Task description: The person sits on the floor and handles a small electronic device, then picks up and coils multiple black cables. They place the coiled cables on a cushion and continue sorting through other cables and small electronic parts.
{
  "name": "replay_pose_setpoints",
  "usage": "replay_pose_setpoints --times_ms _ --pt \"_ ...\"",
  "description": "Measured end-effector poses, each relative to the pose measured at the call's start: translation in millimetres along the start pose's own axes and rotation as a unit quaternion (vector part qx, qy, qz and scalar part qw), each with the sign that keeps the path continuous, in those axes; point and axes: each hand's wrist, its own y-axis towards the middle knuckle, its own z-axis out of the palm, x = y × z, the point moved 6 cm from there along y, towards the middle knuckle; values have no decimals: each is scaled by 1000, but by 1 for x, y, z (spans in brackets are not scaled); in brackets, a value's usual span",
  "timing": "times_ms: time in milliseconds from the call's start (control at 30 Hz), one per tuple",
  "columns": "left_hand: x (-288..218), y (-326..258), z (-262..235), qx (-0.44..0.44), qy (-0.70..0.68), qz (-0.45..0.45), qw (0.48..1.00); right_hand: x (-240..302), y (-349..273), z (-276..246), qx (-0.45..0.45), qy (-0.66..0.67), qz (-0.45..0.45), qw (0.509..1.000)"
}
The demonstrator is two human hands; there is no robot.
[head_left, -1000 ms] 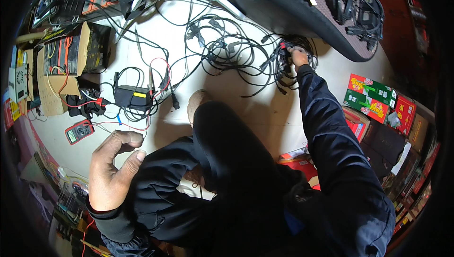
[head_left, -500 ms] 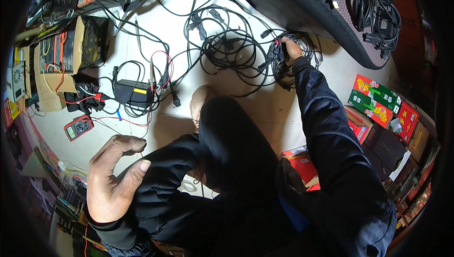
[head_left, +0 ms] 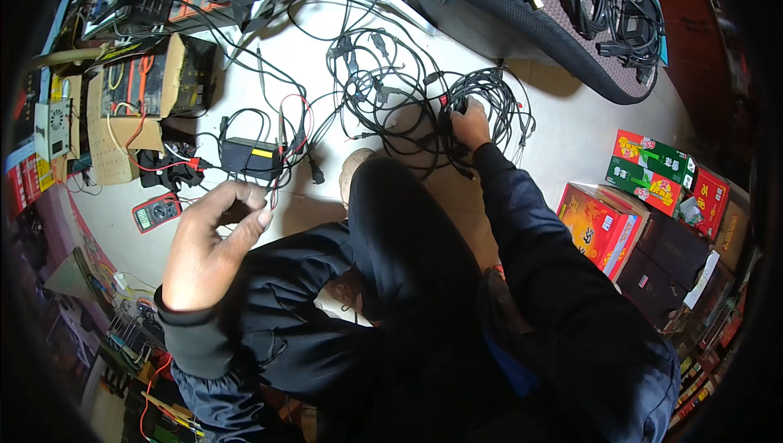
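Observation:
My right hand (head_left: 471,126) is closed on a bundle of black cables (head_left: 485,84) on the white floor, its fingertips partly hidden among the loops. Left of it, more black power cords (head_left: 383,121) lie loosely tangled, several plugs showing. My left hand (head_left: 214,239) hangs above my bent leg with nothing in it, fingers curled and a small gap between thumb and forefinger. Beyond that hand are a black power adapter (head_left: 249,157) with a yellow label and a red multimeter (head_left: 156,212) with thin leads.
At upper left stands an open cardboard box (head_left: 173,76) with a battery-like block and wires. A padded seat (head_left: 563,19) at upper right bears more cables. Red and green boxes (head_left: 652,170) are stacked at right. My knee (head_left: 379,178) rises in the middle.
The view has shifted a little. My right hand has drawn the cable bundle slightly left and nearer, toward the tangle. My left hand has moved up, its thumb and forefinger closer together.

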Motion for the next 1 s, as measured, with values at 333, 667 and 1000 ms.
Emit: replay_pose_setpoints --times_ms 333,667,1000 --pt "13 -11 -3 -3 -7 -14 1000 109 -23 3 82 131 -156 976" --pt "22 2 -14 -28 -60 -11 998 94 38 86 108 -22 -145 983" --pt "19 7 -19 -24 -51 12 998 82 27 23 133 -49 -56 988"
